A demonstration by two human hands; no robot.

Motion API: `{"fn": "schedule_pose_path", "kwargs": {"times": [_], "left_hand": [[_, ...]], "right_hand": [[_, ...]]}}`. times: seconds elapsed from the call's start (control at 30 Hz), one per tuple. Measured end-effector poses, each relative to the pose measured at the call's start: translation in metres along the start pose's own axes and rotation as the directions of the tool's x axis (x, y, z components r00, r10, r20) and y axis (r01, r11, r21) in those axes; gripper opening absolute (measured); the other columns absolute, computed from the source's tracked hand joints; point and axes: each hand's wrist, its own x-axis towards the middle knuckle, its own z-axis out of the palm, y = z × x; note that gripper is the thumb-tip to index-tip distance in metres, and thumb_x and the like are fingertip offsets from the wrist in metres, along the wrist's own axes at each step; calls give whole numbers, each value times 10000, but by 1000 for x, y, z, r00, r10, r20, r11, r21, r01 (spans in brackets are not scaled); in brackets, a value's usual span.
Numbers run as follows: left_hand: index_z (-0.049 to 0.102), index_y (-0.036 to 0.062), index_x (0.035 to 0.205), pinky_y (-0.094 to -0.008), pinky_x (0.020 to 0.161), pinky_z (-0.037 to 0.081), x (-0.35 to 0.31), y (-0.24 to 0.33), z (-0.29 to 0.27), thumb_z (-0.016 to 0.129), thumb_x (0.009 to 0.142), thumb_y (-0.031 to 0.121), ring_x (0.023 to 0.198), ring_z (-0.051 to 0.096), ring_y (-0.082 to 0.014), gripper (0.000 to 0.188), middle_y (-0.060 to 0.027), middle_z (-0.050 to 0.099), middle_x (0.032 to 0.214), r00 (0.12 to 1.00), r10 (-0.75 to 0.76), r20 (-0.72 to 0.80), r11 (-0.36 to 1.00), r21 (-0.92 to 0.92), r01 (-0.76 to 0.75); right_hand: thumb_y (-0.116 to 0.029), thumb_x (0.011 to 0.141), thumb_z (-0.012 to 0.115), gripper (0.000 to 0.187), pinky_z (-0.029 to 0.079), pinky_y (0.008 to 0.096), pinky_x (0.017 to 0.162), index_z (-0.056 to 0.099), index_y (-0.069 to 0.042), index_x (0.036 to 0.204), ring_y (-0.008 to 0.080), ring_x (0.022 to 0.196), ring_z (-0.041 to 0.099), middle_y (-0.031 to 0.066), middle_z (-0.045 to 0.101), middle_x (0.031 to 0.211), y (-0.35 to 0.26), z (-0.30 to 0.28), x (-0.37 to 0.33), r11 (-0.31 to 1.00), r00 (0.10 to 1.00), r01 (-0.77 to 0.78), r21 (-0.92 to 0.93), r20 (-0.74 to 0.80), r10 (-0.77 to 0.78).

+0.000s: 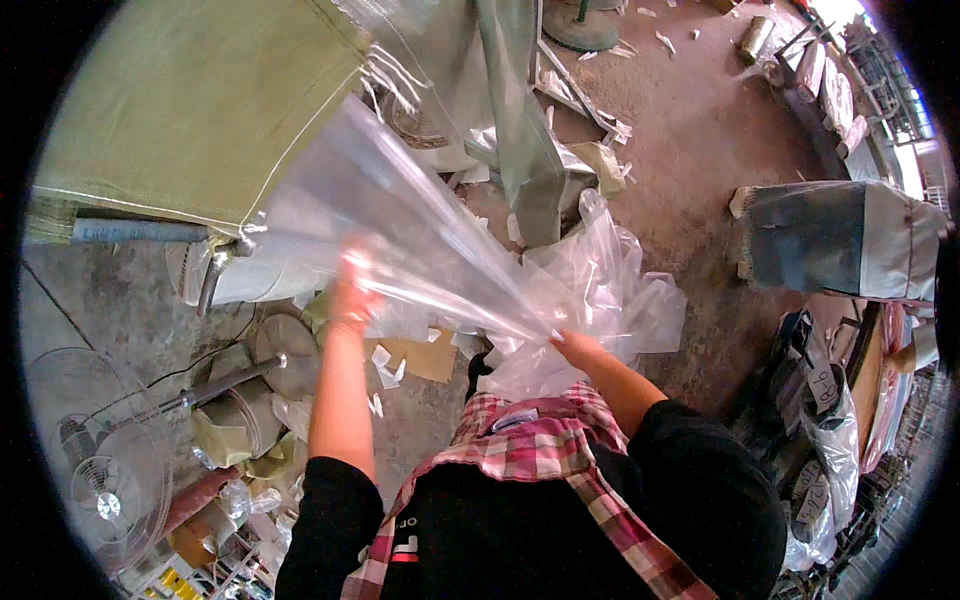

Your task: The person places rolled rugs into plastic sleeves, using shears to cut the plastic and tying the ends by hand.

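A clear plastic sheet (400, 200) stretches from the edge of a green tarp-covered surface (200, 110) down to my body. My right hand (580, 352) is closed on its gathered edge in front of my waist. My left hand (355, 285) lies against the near side of the sheet, close to the tarp's corner; motion smears its fingers, so its grip is unclear. Beyond my right hand hangs a crumpled bunch of the same clear plastic (610, 285). Below the tarp's edge sits a pale roll (265, 278), partly hidden by the sheet.
A standing fan (105, 500) is at the lower left. A covered, box-shaped stool (810, 240) stands at the right. Grey-green fabric (525, 130) hangs ahead. Cardboard (425, 355) and white scraps litter the floor. Wrapped bundles (825, 430) lie at the lower right.
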Motion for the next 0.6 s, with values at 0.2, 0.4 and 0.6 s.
{"fn": "schedule_pose_path", "kwargs": {"times": [0.2, 0.4, 0.6], "left_hand": [[547, 66, 887, -349, 565, 441, 60, 40, -21, 422, 758, 158, 645, 551, -281, 201, -148, 572, 795, 948, 282, 148, 1, 988, -155], [563, 32, 886, -347, 730, 417, -40, -143, 38, 502, 731, 280, 836, 549, -269, 299, -166, 570, 872, 831, -557, -10, -318, 926, -202], [587, 61, 875, -362, 734, 414, -139, -182, 64, 487, 719, 385, 837, 546, -285, 372, -177, 566, 894, 424, -857, 294, 113, 909, -402]], "right_hand": [[-249, 664, 578, 464, 406, 366, 763, 464, -125, 1097, 276, 932, 503, 149, 529, 1005, 122, 37, 83, 964, 991, -78, -253, 88, 103], [-309, 727, 544, 549, 425, 314, 740, 373, -17, 1158, 211, 901, 514, 131, 532, 1003, -189, -139, 22, 474, 852, 506, 721, -330, -407], [-168, 757, 409, 212, 433, 407, 687, 446, -103, 956, 295, 782, 555, 142, 561, 819, -222, -70, -17, 839, 843, 527, 139, -210, -495]]}}
